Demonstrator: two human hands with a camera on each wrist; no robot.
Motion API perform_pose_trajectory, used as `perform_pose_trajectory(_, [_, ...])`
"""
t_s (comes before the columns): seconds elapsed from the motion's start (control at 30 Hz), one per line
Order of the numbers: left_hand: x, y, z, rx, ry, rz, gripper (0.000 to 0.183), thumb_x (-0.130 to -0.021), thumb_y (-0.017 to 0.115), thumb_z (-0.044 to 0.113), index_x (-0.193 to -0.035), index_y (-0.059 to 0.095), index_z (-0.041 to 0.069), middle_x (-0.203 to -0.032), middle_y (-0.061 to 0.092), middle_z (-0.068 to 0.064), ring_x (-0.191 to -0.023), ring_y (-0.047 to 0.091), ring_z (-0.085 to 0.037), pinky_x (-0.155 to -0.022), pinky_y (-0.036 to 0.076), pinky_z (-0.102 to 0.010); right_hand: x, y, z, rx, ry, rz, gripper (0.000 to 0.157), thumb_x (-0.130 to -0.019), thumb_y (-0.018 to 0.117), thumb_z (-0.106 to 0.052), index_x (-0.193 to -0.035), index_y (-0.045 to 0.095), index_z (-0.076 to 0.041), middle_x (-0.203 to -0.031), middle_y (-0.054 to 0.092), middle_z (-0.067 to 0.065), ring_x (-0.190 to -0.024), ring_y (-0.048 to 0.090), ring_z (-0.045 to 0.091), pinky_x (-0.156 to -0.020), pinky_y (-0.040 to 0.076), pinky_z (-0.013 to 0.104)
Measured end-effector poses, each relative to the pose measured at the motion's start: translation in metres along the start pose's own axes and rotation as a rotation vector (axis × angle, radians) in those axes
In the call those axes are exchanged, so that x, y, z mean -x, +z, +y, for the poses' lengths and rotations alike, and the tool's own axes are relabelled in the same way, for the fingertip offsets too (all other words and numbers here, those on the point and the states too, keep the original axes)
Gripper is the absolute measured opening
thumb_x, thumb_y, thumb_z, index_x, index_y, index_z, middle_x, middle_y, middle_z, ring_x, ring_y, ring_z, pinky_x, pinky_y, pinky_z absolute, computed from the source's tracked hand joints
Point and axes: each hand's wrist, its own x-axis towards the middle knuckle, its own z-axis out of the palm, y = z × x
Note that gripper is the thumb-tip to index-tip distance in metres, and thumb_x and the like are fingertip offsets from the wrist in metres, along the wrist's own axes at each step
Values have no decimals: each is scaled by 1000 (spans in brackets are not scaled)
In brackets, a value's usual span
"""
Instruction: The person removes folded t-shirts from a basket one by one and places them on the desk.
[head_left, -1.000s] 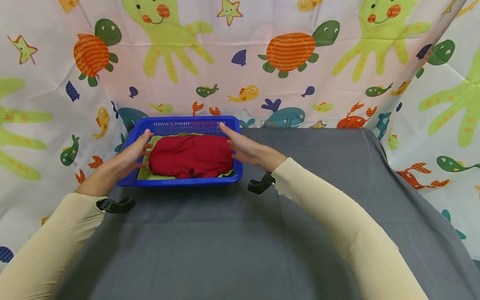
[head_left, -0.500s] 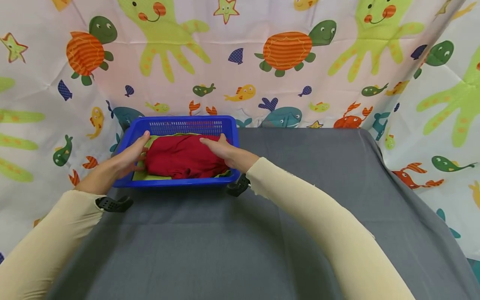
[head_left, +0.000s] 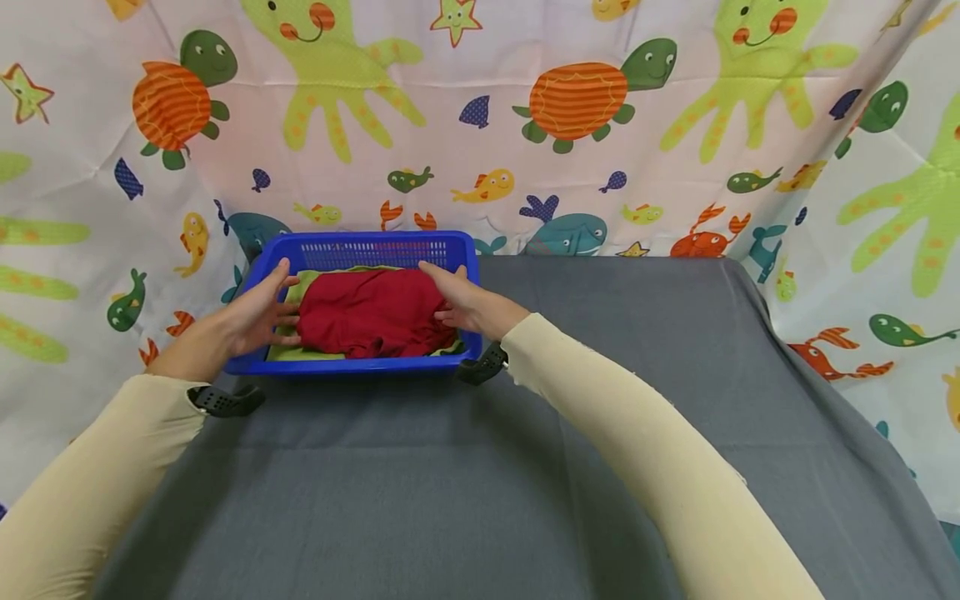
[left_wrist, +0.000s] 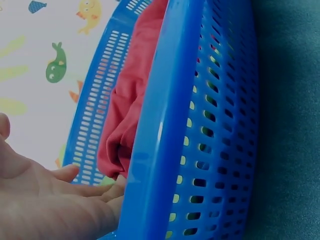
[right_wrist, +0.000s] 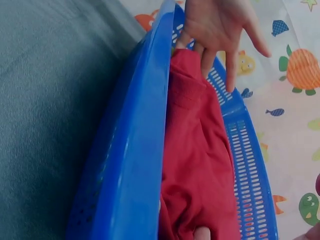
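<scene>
A blue plastic basket (head_left: 352,364) with slotted walls holds a bundled red cloth (head_left: 367,312), which has a stitched hem (right_wrist: 187,95) in the right wrist view. Yellow-green cloth (head_left: 307,354) shows beneath it. Over the basket's left end my left hand (head_left: 251,317) has its fingers spread, their tips at the cloth's left end. My right hand (head_left: 472,304) reaches over the right end, thumb extended, fingers beside the cloth's right side. One right fingertip (right_wrist: 202,233) is against the red cloth in the right wrist view; most of that hand is out of that frame.
A grey cloth (head_left: 450,483) covers the table, and the basket stands at its back left. Behind and at both sides hangs a white curtain (head_left: 480,100) printed with sea animals. A black strap (head_left: 483,367) hangs below the right wrist, another strap (head_left: 225,402) below the left.
My right hand has moved left to the red cloth, then drawn slightly back, its fingers coming into sight. My left hand stays at the left end, fingers now spread wider. The basket appears still.
</scene>
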Motion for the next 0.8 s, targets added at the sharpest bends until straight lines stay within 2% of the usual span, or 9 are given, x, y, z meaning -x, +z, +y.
perform_pose_trajectory(0.07, [0,0,0,-11,-2,0,102,-90,22,83,-160,-22,24,-166,-15,-28,-155,-3,-51,-121,16,-68,0,0,0,43,-16,-2,99,-100,49,-61,-158,-26,-32,-159,26,14,-118,59,26,-118,38,38])
perform_pose_trajectory(0.1, [0,1,0,-19,-1,1,101,-90,22,83,-160,-22,23,-167,-13,-29,-155,-3,-51,-122,15,-68,1,1,-1,62,-29,1,98,-100,49,-61,-159,-24,-32,-151,34,15,-109,58,23,-116,39,38])
perform_pose_trajectory(0.17, [-1,1,0,-35,5,1,100,-91,20,82,-160,-23,22,-167,-10,-29,-155,-3,-50,-122,11,-68,3,3,-2,112,-63,3,96,-100,48,-61,-161,-19,-31,-144,38,15,-107,52,21,-115,38,40])
perform_pose_trajectory(0.23, [-2,1,0,-50,13,10,99,-92,19,81,-160,-22,21,-167,-7,-29,-155,-4,-49,-123,7,-68,5,5,-3,144,-102,1,95,-100,48,-61,-162,-16,-29,-151,34,12,-118,49,20,-120,33,43])
perform_pose_trajectory(0.33, [-3,1,0,-61,24,25,99,-92,18,81,-160,-21,20,-167,-5,-29,-155,-5,-49,-123,2,-69,6,6,-5,161,-150,-7,93,-100,49,-59,-163,-13,-28,-171,5,3,-149,32,23,-129,12,52])
perform_pose_trajectory(0.4, [-4,2,1,-51,27,27,99,-92,19,81,-161,-21,21,-167,-6,-29,-155,-6,-50,-122,1,-70,5,5,-5,152,-168,-12,93,-100,50,-58,-163,-11,-28,-173,-3,0,-152,33,24,-129,7,52])
perform_pose_trajectory(0.5, [-4,1,2,-22,24,6,99,-92,21,81,-160,-21,23,-167,-10,-29,-154,-5,-53,-121,2,-71,3,4,-3,118,-170,-25,92,-101,50,-57,-163,-12,-29,-173,-3,0,-152,33,25,-129,7,52])
perform_pose_trajectory(0.67, [-5,2,2,43,11,-18,98,-93,24,79,-160,-21,24,-167,-16,-27,-152,-1,-57,-121,6,-70,1,1,1,31,-139,-49,93,-101,50,-55,-161,-18,-32,-172,-10,-1,-159,11,25,-129,12,51])
perform_pose_trajectory(0.8, [-8,3,1,78,10,-23,95,-94,26,76,-160,-21,27,-166,-18,-28,-153,-1,-55,-122,8,-68,0,-2,2,-13,-111,-67,97,-100,55,-51,-160,-20,-35,-171,-12,0,-159,12,27,-128,14,54])
